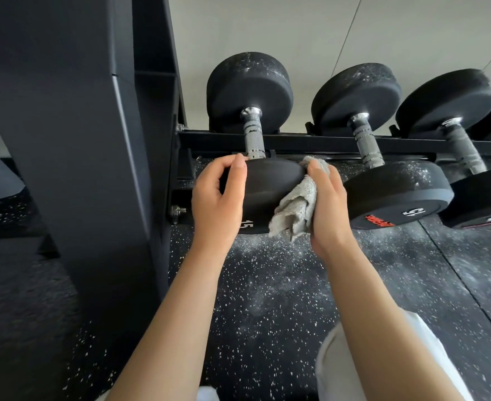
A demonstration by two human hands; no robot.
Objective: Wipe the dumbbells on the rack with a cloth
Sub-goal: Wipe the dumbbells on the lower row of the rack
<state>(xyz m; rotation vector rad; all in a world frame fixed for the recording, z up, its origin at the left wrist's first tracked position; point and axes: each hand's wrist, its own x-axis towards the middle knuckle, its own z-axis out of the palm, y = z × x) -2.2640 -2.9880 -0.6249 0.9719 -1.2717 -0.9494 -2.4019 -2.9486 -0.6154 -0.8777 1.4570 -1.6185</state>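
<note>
- The first dumbbell [270,186] lies across the rack [311,141] at its left end, just beside the dark post [79,140]. Its near head points toward the camera and its knurled metal handle runs back over the rail to the far head.
- The left hand [218,195] grips the left edge of that near head, fingers curled over the rim and thumb on the face.
- The right hand [329,204] holds a bunched grey cloth [296,209] and presses it against the right side of the same head. The loose end of the cloth hangs down over the face.
- The near head under the hands looks plain black, with a white "15" on the lower part of its face. Its far head carries pale dust on top.
- The second dumbbell [397,192] sits to the right on the same rail, near the right hand. White specks lie on both heads, and its face shows "15" and red lettering.
- The third dumbbell [481,195] lies further right, partly cut off by the frame edge.
- Below is a black speckled floor [267,299], with a lighter dusty patch under the first dumbbell.
- Behind the rack is a pale wall [296,30].
- A white trouser leg [383,357] shows at the lower right, under the right forearm.
</note>
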